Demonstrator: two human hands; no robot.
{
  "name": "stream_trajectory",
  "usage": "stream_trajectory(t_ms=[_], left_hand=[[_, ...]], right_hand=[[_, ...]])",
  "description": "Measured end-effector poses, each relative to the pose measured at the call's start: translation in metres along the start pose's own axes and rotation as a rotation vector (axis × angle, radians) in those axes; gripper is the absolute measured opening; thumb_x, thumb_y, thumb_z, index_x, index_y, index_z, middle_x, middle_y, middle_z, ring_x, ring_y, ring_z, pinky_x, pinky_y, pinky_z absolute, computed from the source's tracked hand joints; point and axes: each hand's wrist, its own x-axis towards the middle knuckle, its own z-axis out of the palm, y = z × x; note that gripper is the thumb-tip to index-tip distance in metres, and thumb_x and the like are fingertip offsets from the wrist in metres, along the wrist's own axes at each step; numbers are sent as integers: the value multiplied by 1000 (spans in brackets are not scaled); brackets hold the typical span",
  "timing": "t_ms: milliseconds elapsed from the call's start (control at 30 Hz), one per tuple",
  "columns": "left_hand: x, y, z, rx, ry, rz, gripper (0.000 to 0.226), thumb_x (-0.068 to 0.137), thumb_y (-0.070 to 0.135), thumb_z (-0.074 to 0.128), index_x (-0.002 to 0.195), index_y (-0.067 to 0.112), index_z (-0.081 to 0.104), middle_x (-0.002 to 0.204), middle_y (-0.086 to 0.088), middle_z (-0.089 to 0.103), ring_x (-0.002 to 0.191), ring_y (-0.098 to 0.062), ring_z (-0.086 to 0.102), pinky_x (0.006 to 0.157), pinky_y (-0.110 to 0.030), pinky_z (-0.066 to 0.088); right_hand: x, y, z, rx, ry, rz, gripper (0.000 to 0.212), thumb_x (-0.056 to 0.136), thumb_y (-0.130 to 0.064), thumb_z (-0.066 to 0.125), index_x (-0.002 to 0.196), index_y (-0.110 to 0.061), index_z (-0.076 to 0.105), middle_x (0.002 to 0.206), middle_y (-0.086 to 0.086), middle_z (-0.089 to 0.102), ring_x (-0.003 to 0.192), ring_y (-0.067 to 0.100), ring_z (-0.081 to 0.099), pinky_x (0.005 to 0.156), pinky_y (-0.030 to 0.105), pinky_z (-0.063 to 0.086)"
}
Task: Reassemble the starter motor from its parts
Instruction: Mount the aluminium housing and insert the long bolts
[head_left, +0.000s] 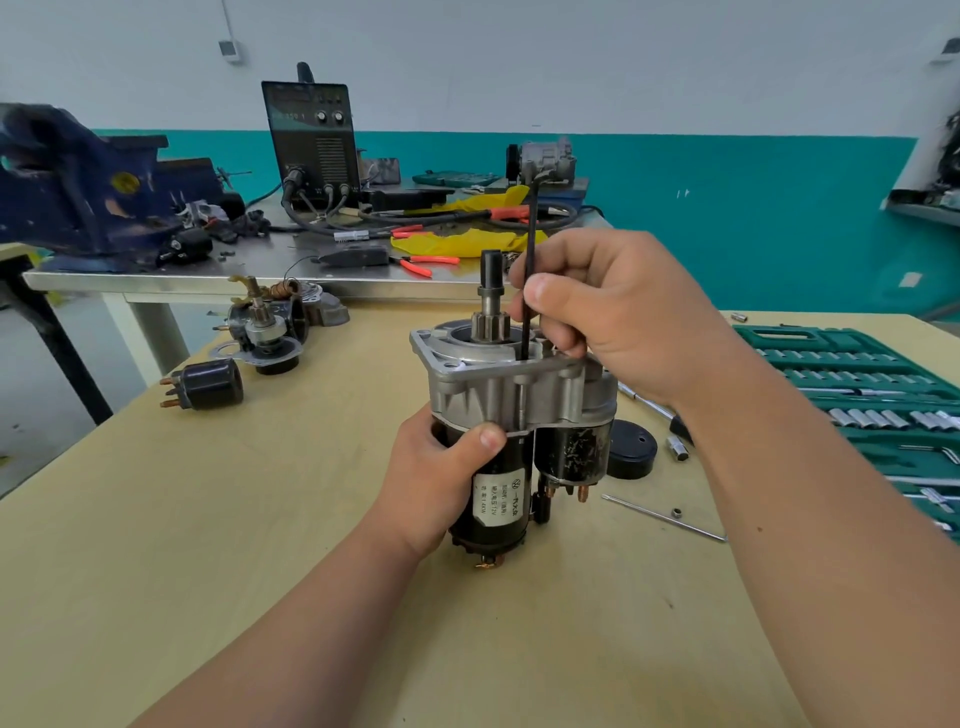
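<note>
The starter motor (498, 415) stands upright on the wooden table, silver nose housing and pinion shaft on top, black body with a white label below. My left hand (441, 478) grips the black body from the left. My right hand (602, 306) pinches a long black hex key (531, 260), held upright with its tip down in the nose housing beside the pinion. A long through bolt (521, 402) shows at the housing's front. The solenoid (574, 452) sits on the motor's right side.
A black solenoid (208, 385) and a second set of starter parts (267, 327) lie at left. A black cap (631, 448), a small socket (677, 448) and a thin rod (665, 518) lie right of the motor. A green socket set (857, 395) is open at far right. A vise (78, 182) and welder (311, 140) stand on the steel bench behind.
</note>
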Motion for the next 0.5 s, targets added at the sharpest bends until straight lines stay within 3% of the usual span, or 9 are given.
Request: stream_trajectory(t_ms=[133,200,300,367,433,500], left_hand=[[-1,0,1,14,13,12,59,62,51,63,102,8,67,93,-3,74,88,-14,69,71,-23,53],[-2,2,2,24,30,17,61,62,52,63,103,6,66,92,-4,74,88,-14,69,70,-23,53],[-5,4,5,17,89,-9,62,60,51,64,103,6,65,88,1,73,87,-17,70,68,-24,54],[-10,8,6,5,129,-30,67,57,51,66,110,9,61,91,4,72,91,-17,69,71,-26,55],[-17,14,8,-12,139,-51,77,54,50,70,124,19,54,108,7,70,100,-10,67,79,-27,55],[-27,22,15,0,178,-45,84,51,47,77,127,26,48,116,12,67,106,-2,64,85,-25,53]], right_hand=[[-5,0,6,-128,71,-54,21,91,-9,55,84,-26,65,70,-10,70,49,-2,52,49,7,38],[-8,1,7,-99,105,-57,18,86,-14,55,82,-28,66,72,-10,70,54,-1,55,53,10,42],[-10,14,-6,361,281,58,17,86,-7,49,80,-17,61,65,-2,63,60,14,58,60,28,51],[-12,24,-14,463,420,240,22,90,1,38,80,-11,53,63,3,53,53,18,55,54,32,50],[-23,35,-12,222,420,378,23,91,-2,37,79,-14,52,68,5,50,47,14,47,47,29,42],[-38,35,2,-97,373,370,19,95,-26,43,80,-28,54,73,-9,57,53,5,51,50,20,39]])
